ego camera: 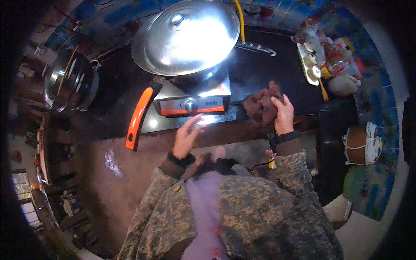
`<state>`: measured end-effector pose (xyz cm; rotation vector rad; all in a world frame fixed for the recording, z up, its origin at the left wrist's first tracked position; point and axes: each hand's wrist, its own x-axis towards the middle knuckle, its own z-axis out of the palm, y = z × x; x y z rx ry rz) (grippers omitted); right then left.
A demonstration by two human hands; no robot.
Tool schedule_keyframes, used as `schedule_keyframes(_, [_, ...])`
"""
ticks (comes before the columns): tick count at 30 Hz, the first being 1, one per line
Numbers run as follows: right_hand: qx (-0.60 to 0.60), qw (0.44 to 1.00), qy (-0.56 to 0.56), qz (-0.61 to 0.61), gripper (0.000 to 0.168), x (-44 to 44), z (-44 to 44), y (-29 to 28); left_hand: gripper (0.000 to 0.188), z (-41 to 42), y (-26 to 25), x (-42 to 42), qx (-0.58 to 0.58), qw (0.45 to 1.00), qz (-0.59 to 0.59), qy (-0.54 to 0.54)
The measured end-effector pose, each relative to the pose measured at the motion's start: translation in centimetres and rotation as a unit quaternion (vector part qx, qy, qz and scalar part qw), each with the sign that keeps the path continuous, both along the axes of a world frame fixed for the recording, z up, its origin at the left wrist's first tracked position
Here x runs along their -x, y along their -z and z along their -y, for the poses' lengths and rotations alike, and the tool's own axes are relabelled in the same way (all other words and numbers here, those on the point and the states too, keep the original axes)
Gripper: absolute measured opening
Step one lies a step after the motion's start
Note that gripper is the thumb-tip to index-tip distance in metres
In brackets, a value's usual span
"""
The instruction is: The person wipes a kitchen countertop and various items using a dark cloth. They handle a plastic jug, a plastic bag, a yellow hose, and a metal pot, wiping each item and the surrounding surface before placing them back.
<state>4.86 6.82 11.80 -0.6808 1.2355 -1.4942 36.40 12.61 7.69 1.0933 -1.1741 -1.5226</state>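
A gas stove (191, 105) with a central knob stands on the dark counter. On it sits a pan under a shiny domed metal lid (162, 48) with a knob; its orange handle (140, 115) points towards me at the left. My left hand (187, 136) hovers just in front of the stove's knob, fingers apart and holding nothing. My right hand (284, 113) pinches a dark reddish-brown cloth (261, 107) between thumb and fingers, to the right of the stove at the counter's front edge.
A yellow hose (240, 19) runs behind the lid, near a black handle (256, 48). At the right are a white condiment tray (307, 65), bottles (338, 58) and a brown-and-white container (359, 144). Stacked pans (71, 81) stand at the left.
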Motion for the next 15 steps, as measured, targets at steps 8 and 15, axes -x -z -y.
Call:
schedule_keyframes(8, [0.024, 0.701, -0.340, -0.626, 0.044, -0.5, 2.0, 12.7, 0.034, -3.6, -1.5, -0.4, -0.042, 0.998, 0.005, -0.040])
schedule_keyframes(15, [-0.028, 0.547, -0.474, -0.689, 0.056, 1.3, 6.9, 11.6, 0.033, -3.1, -4.6, 1.6, -0.030, 0.986, 0.026, -0.162])
